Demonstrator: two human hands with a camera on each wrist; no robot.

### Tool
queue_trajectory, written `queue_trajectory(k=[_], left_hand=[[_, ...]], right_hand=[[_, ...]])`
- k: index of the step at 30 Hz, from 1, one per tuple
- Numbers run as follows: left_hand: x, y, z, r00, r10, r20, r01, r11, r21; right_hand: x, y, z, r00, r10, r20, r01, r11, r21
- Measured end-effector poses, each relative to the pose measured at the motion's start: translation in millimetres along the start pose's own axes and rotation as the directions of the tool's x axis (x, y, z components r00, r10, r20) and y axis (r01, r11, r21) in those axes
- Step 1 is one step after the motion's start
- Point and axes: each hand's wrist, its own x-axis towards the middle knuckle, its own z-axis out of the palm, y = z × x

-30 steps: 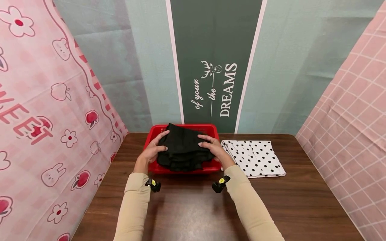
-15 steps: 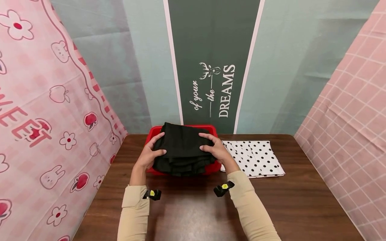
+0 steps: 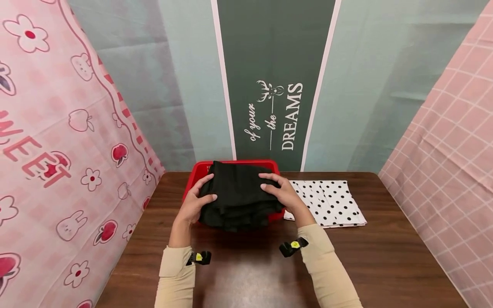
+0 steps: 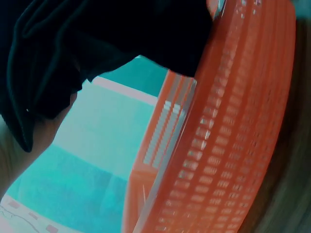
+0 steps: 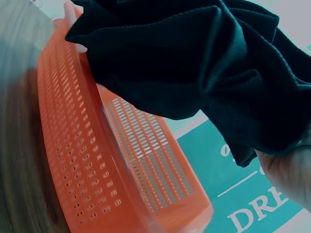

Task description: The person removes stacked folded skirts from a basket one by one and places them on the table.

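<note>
A folded black garment [image 3: 240, 188], stacked in several layers, is held between my two hands over the red plastic basket [image 3: 196, 173]. My left hand [image 3: 194, 203] grips its left side, thumb on top. On the right side my right hand [image 3: 286, 194] grips it likewise; the fingers under the cloth are hidden. In the left wrist view the garment [image 4: 112, 39] hangs at the level of the perforated basket's rim [image 4: 187, 121]. Its loose folds [image 5: 160, 68] overlap the near rim in the right wrist view, with the basket's inside [image 5: 150, 155] visible beneath.
A folded white cloth with black dots [image 3: 327, 203] lies on the brown wooden table [image 3: 246, 278], right of the basket. Behind the table hangs a green and grey-blue curtain [image 3: 277, 51]. Pink patterned cloths stand at the left [image 3: 96, 149] and right [image 3: 443, 141].
Both hands have raised the black garment and drawn it toward me, so it covers more of the basket's near side. The basket and dotted cloth stay put.
</note>
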Motion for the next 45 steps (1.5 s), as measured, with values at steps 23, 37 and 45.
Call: queue_trajectory(k=[23,37,45], left_hand=[[-16.6,-32.8,55.4,0.994,-0.081,0.07,0.081,0.997,0.004],[-26.3,-61.6,87.1,0.995,-0.086,0.054,0.088,0.996,-0.029],[-26.7,-79.2,113.7,0.997,-0.066,0.043,0.067,0.998,-0.004]], right_hand=[[-62,10,-43.6,1.0,-0.014,0.002,0.014,1.0,-0.003],[-94,18,-71.6,0.999,0.016,-0.047,-0.02,0.997,-0.078],[-118,26,-92.0,0.997,0.02,-0.079,-0.029,0.994,-0.105]])
